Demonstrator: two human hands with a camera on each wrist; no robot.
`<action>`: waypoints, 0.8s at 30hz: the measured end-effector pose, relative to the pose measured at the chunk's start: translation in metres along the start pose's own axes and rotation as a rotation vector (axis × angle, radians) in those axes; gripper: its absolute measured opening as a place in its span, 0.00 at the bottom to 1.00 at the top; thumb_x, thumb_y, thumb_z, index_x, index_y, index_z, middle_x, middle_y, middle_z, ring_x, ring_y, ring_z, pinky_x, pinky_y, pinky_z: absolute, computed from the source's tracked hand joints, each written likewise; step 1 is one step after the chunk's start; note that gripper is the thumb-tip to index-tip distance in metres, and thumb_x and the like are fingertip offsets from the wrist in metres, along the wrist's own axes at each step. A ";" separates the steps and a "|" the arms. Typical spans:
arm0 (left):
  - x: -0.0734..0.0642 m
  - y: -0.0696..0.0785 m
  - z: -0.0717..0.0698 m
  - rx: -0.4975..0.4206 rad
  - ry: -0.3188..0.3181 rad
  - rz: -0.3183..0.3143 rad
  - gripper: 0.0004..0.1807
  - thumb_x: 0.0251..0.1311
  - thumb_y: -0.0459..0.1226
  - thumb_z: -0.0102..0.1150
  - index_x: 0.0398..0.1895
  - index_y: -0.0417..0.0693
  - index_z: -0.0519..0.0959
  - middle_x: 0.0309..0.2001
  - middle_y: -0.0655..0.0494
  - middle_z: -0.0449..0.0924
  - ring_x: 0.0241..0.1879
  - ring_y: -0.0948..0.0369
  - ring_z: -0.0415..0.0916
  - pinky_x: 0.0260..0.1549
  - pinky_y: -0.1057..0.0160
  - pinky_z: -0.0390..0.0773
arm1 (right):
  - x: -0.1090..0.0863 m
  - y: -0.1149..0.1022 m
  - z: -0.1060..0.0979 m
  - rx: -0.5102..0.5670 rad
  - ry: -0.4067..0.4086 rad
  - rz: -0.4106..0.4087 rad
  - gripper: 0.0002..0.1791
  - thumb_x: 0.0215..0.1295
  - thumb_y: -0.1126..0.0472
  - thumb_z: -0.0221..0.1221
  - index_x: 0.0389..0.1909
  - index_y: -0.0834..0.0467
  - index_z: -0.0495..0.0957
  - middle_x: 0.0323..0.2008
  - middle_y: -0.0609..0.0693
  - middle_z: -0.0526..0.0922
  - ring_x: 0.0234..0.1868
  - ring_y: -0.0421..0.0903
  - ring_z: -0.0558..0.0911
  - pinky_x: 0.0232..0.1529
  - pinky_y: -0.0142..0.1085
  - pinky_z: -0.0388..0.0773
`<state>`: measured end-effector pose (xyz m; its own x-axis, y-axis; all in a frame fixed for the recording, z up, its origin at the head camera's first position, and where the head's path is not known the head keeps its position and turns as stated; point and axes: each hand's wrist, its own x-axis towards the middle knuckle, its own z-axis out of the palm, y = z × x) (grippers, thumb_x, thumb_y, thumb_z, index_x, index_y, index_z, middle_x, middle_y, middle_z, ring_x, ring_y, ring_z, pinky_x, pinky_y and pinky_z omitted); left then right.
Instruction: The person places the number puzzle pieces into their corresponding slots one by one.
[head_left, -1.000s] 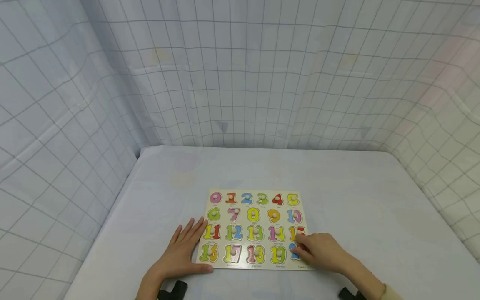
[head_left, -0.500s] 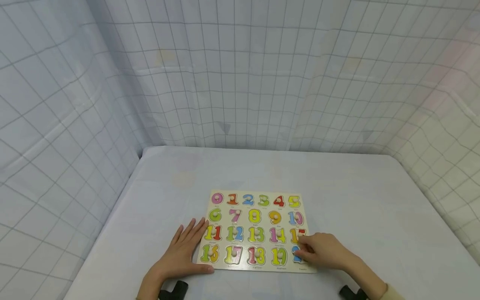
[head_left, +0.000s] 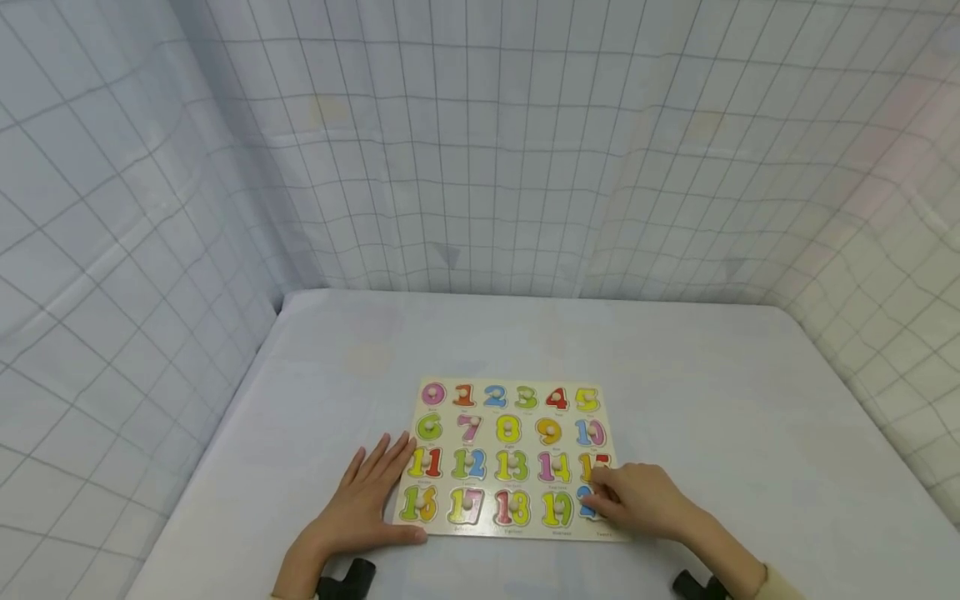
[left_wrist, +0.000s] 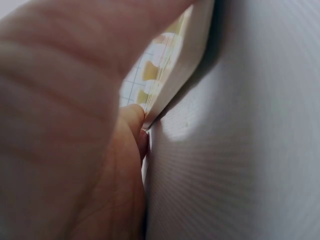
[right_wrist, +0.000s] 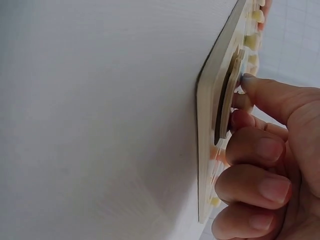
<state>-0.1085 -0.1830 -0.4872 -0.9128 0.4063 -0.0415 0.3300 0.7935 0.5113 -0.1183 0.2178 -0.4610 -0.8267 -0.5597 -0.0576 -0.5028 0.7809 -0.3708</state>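
Observation:
A cream wooden number puzzle board lies on the white table, its colourful number pieces bearing small round knobs. Spread along the board's left edge, the left hand has straight fingers touching that edge and its thumb at the near left corner. At the near right corner the right hand pinches the blue number 20 piece by its knob. The right wrist view shows this piece tilted and partly raised from the board. Its right part and some of the 15 piece are hidden behind the fingers in the head view.
White cloth with grey grid lines hangs behind the table and on both sides. Black wrist-worn devices show under the left wrist and the right wrist.

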 end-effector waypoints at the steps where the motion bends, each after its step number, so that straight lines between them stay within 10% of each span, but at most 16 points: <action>1: 0.000 0.000 0.000 0.002 0.004 0.001 0.64 0.35 0.71 0.62 0.74 0.48 0.52 0.74 0.54 0.47 0.73 0.51 0.37 0.66 0.45 0.33 | 0.000 0.000 -0.001 0.002 -0.004 0.001 0.19 0.64 0.44 0.57 0.19 0.45 0.63 0.11 0.34 0.58 0.14 0.31 0.60 0.17 0.26 0.51; 24: 0.001 0.001 -0.001 -0.014 0.002 -0.001 0.65 0.35 0.71 0.63 0.74 0.47 0.53 0.74 0.52 0.47 0.72 0.50 0.37 0.66 0.44 0.33 | -0.005 0.002 -0.008 0.079 -0.142 0.041 0.18 0.63 0.42 0.58 0.20 0.46 0.65 0.13 0.35 0.62 0.16 0.32 0.62 0.17 0.27 0.52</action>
<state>-0.1091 -0.1826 -0.4862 -0.9136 0.4046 -0.0407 0.3254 0.7875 0.5234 -0.1173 0.2245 -0.4543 -0.7992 -0.5658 -0.2031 -0.4431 0.7827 -0.4371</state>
